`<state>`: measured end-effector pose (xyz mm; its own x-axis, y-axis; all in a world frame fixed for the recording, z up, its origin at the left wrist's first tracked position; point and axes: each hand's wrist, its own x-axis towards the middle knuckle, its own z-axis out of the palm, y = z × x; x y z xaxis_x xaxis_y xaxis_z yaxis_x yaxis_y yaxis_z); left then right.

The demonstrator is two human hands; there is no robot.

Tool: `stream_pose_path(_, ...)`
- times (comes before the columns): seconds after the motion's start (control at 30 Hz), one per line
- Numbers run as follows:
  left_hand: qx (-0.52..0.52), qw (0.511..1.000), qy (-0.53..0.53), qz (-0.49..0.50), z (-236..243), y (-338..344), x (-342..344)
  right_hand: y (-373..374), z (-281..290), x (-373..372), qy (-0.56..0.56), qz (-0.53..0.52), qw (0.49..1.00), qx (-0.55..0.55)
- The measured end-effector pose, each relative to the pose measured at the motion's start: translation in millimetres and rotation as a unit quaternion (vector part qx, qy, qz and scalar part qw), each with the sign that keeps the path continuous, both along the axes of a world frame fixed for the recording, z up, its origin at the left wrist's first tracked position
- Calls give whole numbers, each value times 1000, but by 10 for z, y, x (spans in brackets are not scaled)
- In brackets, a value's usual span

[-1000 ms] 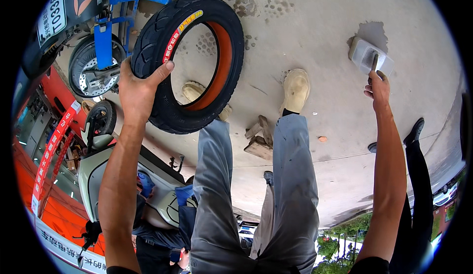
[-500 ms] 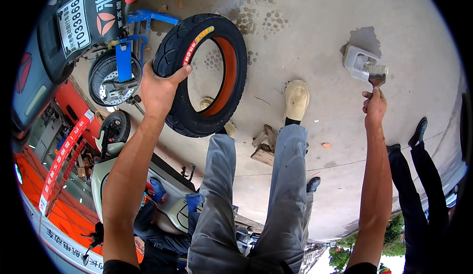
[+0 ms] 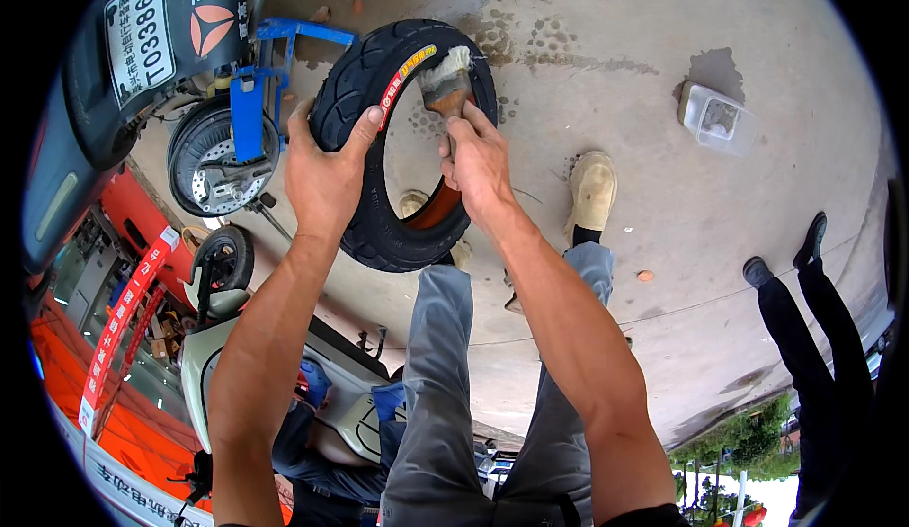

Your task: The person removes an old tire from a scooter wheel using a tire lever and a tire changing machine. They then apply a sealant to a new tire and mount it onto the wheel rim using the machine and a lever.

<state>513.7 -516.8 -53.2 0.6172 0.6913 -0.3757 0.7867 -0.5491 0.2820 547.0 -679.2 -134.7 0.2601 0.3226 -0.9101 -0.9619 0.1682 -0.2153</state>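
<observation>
"Black rubber tyre [image 3: 396,245], orange on its inner side. Where is it, exactly?"

"Between the hands: directly right of the left hand [image 3: 327,177], with its ring reaching behind the right hand [image 3: 476,162]."

"How is the left one set?"

"Partly open, curved around the near side of the tyre. Its thumb presses on the sidewall; most of its fingers are hidden from me."

"And the right?"

"Curled closed on the handle of a flat paintbrush [image 3: 447,93]. The pale bristles point away from the hand, over the tyre's upper right edge. Whether they touch the rubber, I can't tell."

"Anything beside them?"

"Well to the right of the right hand, a clear plastic tub [image 3: 694,107] sits on the concrete. Left of the left hand are a wheel with a brake disc [image 3: 223,175] and, a little farther forward, a blue metal stand [image 3: 248,115]."
</observation>
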Motion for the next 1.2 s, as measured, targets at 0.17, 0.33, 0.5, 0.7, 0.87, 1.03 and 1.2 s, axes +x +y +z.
stream_pose_path(0.17, -9, 1000, -7, 28, -52, 190, -266, -18, 490, -330, -96, 179, 978, 52)
stream_pose_path(0.33, -15, 999, -13, 42, -184, 441, -470, -491, 488, -977, -258, 352, 897, 65)
stream_pose_path(0.5, -32, 998, -47, 28, -236, 519, -565, -1043, -16, -919, -320, 567, 759, 17)
stream_pose_path(0.7, -24, 998, -58, 13, -299, 561, -620, -989, -857, -185, -541, 648, 508, -167)
stream_pose_path(0.87, -19, 998, -65, 5, -286, 596, -669, -548, -711, 511, -722, 576, 332, -194)
stream_pose_path(1.03, -17, 997, -79, 4, -289, 591, -729, -845, -921, 10, -609, 634, 430, -204)
stream_pose_path(1.2, -39, 996, -76, 32, -308, 586, -778, -1167, -481, -1163, -416, 553, 716, -98)
